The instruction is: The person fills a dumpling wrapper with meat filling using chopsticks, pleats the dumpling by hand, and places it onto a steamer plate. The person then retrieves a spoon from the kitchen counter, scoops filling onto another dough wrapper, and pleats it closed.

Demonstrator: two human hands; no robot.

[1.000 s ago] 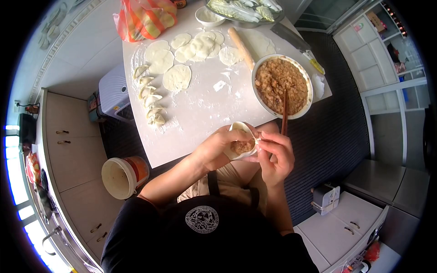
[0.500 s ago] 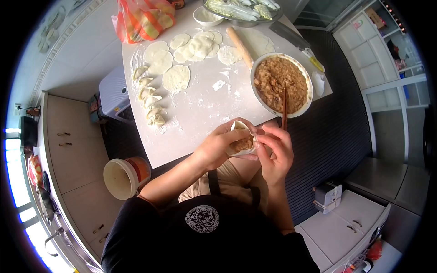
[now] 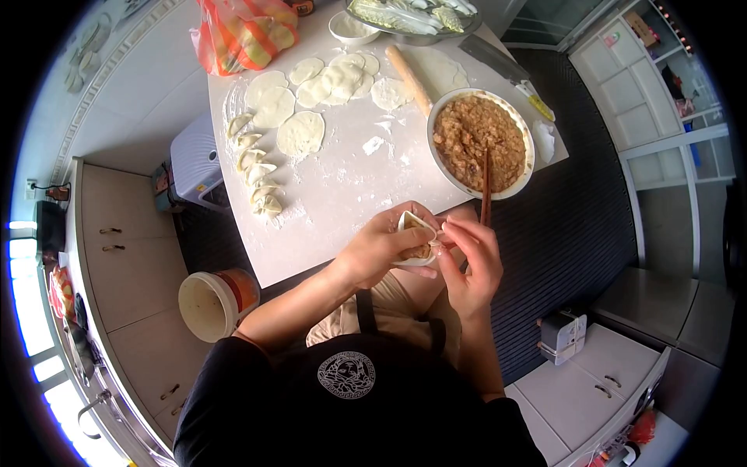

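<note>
While the left hand [image 3: 381,249] cups a dumpling wrapper [image 3: 403,223] loaded with minced filling [image 3: 421,252], its thumb lying across the opening, the right hand [image 3: 472,268] pinches the wrapper's edge between thumb and forefinger. All this sits on the near side of the filling bowl [image 3: 504,191], a little to its left. A sound seam probably depends on an edge free of mince, so the left thumb should tuck the filling back while the right fingers press both layers together in short, even folds. A light grip seems wiser than a hard squeeze, which could smear the seam or tear the dough. Well left of the bowl, closed dumplings [image 3: 259,172] line the counter [image 3: 342,206], useful guides for shape.
</note>
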